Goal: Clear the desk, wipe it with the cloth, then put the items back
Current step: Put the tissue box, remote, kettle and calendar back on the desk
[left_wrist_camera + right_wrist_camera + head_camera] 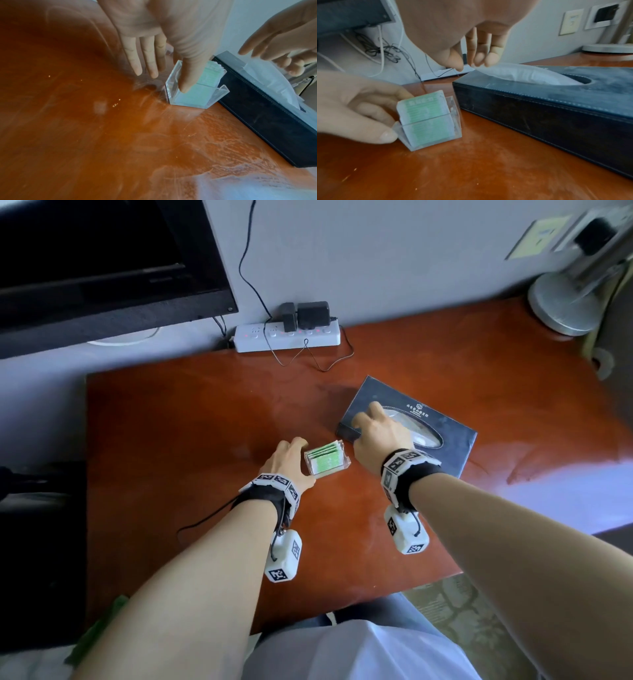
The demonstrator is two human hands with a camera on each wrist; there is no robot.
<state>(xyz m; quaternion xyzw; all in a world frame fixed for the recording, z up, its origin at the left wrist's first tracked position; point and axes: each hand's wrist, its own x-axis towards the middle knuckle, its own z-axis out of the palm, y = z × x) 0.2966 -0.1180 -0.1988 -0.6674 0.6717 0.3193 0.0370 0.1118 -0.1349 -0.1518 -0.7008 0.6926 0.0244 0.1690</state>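
Note:
On the reddish wooden desk (191, 440) stands a clear acrylic holder (327, 462) filled with green-and-white packets. My left hand (303, 460) grips it, thumb on the front face and fingers behind, as the left wrist view shows for the hand (168, 81) and the holder (197, 97). Just right of it lies a dark blue tissue box (445, 436) with white tissue in its oval slot. My right hand (366, 419) hovers over the box's near-left end with loosely curled fingers (481, 59) that hold nothing. The holder (429, 124) and box (539, 115) almost touch.
A white power strip (287, 337) with black adapters and cables lies at the back against the wall. A dark screen (102, 268) hangs at the back left, and a round lamp base (561, 302) sits at the back right. Something green (99, 631) lies off the desk's near-left corner.

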